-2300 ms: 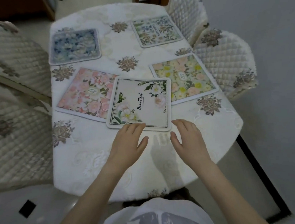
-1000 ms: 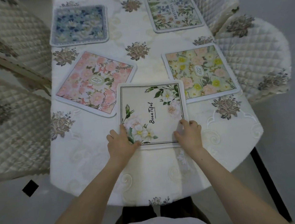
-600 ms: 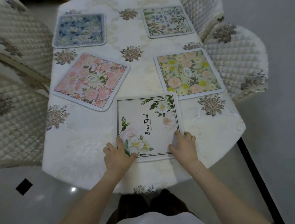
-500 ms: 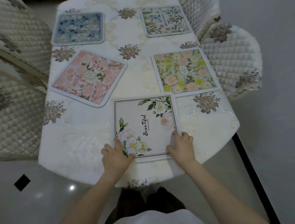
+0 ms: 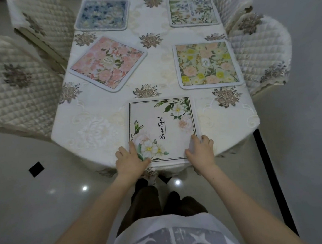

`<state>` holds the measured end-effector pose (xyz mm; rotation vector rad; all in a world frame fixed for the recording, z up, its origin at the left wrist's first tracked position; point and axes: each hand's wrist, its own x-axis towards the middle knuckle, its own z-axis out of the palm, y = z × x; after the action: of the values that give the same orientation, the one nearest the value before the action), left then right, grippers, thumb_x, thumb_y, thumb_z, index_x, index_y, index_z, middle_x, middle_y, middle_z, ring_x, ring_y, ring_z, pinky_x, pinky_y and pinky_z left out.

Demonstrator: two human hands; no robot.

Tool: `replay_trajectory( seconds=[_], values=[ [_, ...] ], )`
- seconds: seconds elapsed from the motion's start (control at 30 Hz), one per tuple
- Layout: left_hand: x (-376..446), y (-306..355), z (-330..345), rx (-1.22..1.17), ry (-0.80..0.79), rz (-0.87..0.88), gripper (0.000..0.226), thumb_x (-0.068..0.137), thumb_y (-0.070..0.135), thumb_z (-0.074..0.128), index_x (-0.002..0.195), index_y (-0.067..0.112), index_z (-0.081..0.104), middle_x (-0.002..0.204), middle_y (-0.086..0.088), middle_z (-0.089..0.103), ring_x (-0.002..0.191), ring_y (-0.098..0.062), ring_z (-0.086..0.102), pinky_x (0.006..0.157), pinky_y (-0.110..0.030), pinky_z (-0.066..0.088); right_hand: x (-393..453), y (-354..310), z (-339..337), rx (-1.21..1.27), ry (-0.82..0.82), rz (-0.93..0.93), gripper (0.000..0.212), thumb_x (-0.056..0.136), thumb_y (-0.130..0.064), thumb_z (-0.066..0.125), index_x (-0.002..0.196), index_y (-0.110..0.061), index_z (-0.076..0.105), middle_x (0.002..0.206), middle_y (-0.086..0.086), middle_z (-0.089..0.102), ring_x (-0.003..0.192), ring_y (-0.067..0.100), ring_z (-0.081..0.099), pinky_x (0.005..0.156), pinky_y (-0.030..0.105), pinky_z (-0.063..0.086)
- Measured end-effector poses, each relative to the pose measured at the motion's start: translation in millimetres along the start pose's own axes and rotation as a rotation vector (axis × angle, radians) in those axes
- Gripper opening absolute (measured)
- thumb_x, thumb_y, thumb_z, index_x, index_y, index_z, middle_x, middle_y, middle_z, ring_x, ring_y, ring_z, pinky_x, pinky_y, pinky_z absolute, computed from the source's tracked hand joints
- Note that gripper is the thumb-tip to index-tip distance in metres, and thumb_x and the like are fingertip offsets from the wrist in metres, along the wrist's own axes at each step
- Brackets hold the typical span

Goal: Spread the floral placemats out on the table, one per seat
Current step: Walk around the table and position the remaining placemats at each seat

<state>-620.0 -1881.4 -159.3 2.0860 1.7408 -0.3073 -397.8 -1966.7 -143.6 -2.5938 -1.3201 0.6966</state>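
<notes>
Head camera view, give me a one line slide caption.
Both hands, left and right, hold the white floral placemat at the table's near end.

A home dining room: a cloth-covered table (image 5: 99, 126) ringed by quilted chairs (image 5: 14, 85) on glossy floor tiles (image 5: 47, 207).

Five square floral placemats lie flat on the table (image 5: 99, 126): white "Beautiful" mat (image 5: 162, 129) at the near edge, square to it; pink mat (image 5: 108, 63) mid-left — rotated; yellow-green mat (image 5: 207, 64) mid-right; blue mat (image 5: 102, 14) far-left; green-sprig mat (image 5: 192, 10) far-right.
</notes>
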Motion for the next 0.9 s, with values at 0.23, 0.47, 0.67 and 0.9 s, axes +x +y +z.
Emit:
replay_trajectory(
  seconds=[0.23,0.47,0.67,0.9],
  values=[
    [-9.3,3.7,1.4,0.117,0.103,0.105,0.086,0.083,0.062,0.047,0.142,0.007,0.019,0.137,-0.023,0.031,0.122,-0.035,0.032,0.097,-0.041,0.037,-6.6,5.2,1.7,-0.086,-0.002,-0.099,0.059,0.089,-0.030,0.049,0.140,-0.008,0.030,0.147,0.027,0.025,0.133,0.038,0.025,0.110,0.042,0.026],
    [-9.9,3.5,-0.4,0.154,0.096,0.254,0.073,0.090,0.050,0.043,0.142,0.005,0.019,0.152,-0.018,0.021,0.139,-0.032,0.020,0.112,-0.041,0.026,-9.0,4.7,4.9,-0.120,-0.026,-0.246,0.054,0.095,-0.021,0.039,0.145,-0.005,0.024,0.155,0.019,0.022,0.145,0.030,0.015,0.119,0.035,0.015],
    [-1.4,6.0,-13.8,0.143,0.097,0.304,0.056,0.082,0.047,0.052,0.123,0.010,0.041,0.125,-0.015,0.045,0.112,-0.030,0.041,0.091,-0.037,0.040,6.3,-6.8,-6.3,-0.197,-0.026,-0.204,0.033,0.089,-0.018,0.044,0.119,-0.006,0.048,0.128,0.014,0.048,0.116,0.031,0.042,0.091,0.038,0.042],
    [41.8,15.7,-48.2,0.058,0.086,0.438,0.055,0.086,0.040,0.051,0.131,0.011,0.039,0.126,-0.011,0.048,0.112,-0.028,0.045,0.089,-0.037,0.041,43.6,-34.1,-29.7,-0.088,0.045,-0.137,0.030,0.088,-0.016,0.047,0.116,-0.006,0.054,0.123,0.016,0.053,0.107,0.035,0.048,0.086,0.041,0.042]
  ],
)
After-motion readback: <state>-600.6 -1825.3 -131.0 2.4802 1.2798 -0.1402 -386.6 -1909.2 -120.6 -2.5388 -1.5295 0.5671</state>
